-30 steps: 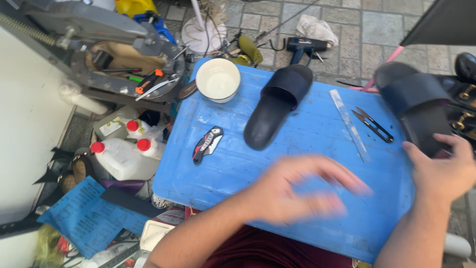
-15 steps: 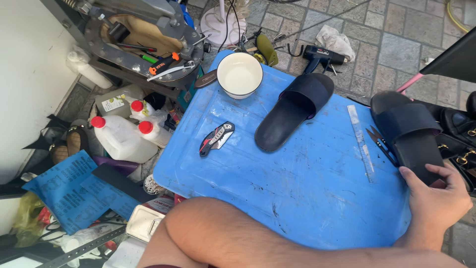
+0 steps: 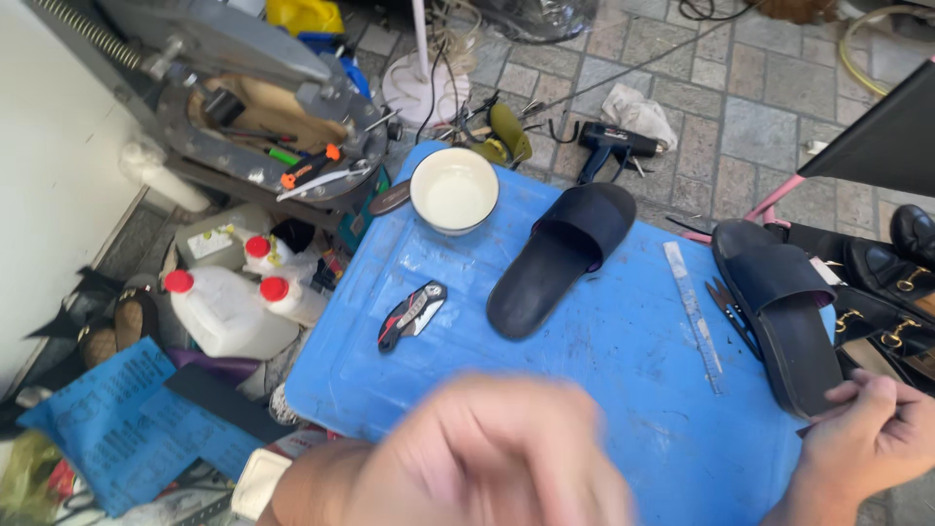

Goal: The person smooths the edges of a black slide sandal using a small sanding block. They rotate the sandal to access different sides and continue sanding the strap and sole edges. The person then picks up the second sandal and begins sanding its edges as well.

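Observation:
A black slide sandal [image 3: 779, 312] lies at the right edge of the blue work table [image 3: 604, 390]. My right hand [image 3: 867, 438] pinches its near end. A second black slide sandal [image 3: 560, 258] lies sole-down in the middle of the table. My left hand [image 3: 487, 458] is a motion-blurred shape low in the foreground, over the table's near edge, and I cannot make out its fingers. A white bowl [image 3: 454, 188] stands at the far edge. A folded pocket knife [image 3: 412, 314] lies to the left. Between the sandals are a clear ruler [image 3: 693, 317] and small black snips [image 3: 730, 314].
White jugs with red caps [image 3: 229, 312] stand on the ground left of the table, below a grey metal machine [image 3: 253, 117]. A black glue gun [image 3: 609, 146] lies on the paving behind. Black shoes with gold buckles [image 3: 896, 321] sit at the right. Blue sheets [image 3: 107, 429] lie lower left.
My left hand was spread over the table, then drew back as a forearm along the bottom; now it is raised and blurred close to the camera. My right hand keeps hold of the sandal.

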